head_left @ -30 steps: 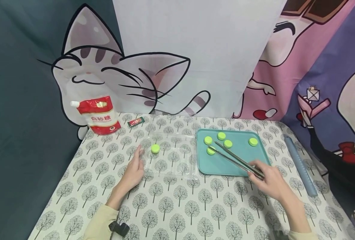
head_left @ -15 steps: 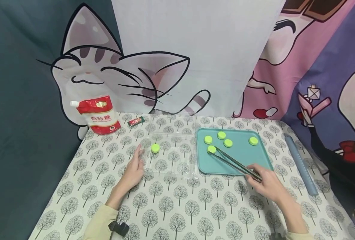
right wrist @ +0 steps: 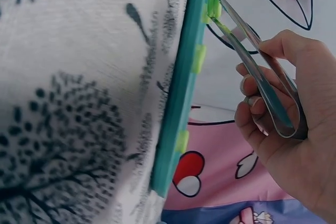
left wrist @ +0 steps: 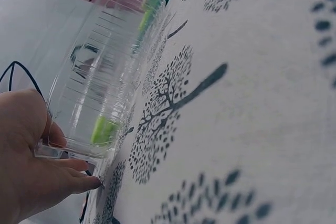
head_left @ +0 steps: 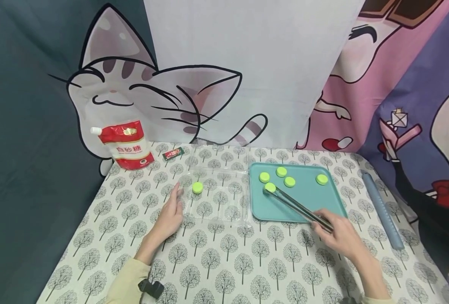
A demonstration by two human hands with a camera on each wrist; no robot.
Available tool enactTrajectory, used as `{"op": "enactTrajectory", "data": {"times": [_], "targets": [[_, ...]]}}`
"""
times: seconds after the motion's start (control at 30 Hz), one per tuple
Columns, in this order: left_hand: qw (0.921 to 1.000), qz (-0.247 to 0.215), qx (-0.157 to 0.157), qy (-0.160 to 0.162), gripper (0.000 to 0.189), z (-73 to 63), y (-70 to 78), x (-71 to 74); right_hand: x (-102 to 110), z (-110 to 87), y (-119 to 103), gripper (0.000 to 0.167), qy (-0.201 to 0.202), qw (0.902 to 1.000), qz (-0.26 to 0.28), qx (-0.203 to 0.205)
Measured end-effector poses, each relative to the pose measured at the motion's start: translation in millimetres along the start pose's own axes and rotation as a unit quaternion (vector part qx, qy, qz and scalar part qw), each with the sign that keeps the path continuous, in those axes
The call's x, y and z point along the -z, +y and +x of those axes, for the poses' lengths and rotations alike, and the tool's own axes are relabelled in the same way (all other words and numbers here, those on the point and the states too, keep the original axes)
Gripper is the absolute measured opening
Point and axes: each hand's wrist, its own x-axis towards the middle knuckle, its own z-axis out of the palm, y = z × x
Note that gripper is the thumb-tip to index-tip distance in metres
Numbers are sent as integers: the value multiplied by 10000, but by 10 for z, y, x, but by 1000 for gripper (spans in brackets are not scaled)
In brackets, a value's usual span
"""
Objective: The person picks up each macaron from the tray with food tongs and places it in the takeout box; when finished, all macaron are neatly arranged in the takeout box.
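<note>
My right hand (head_left: 338, 233) holds metal tongs (head_left: 298, 207) near their bend. Their tips pinch a lime-green macaron (head_left: 270, 186) over the left part of the teal tray (head_left: 300, 213). In the right wrist view this macaron (right wrist: 214, 6) sits between the tips, close over the tray. Several more green macarons (head_left: 289, 182) lie on the tray. At the left, my left hand (head_left: 170, 212) pinches the side wall of a clear plastic box (head_left: 242, 217), thumb and fingers on either side of it in the left wrist view. One macaron (head_left: 197, 188) lies inside the box at its left.
The box's clear lid (head_left: 218, 157) stands hinged back behind it. A red and white sugar pouch (head_left: 128, 145) stands at the back left, beside a small green and red packet (head_left: 173, 153). A blue-grey roll (head_left: 383, 211) lies along the table's right side. Printed cloth hangs behind.
The tongs have come down from hovering spread over the tray and have closed on the nearest left macaron, which has shifted slightly up. The left hand keeps its place at the box.
</note>
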Motion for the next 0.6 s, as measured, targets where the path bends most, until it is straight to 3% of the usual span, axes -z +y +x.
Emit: {"op": "enactTrajectory", "data": {"times": [0.33,0.6], "targets": [[10000,51,-39,14,63,-3,6,18,207,102,-218,30,368,9988,36,324],[10000,45,51,-65,65,3,21,8,176,331,-407,29,427,9948,109,918]]}}
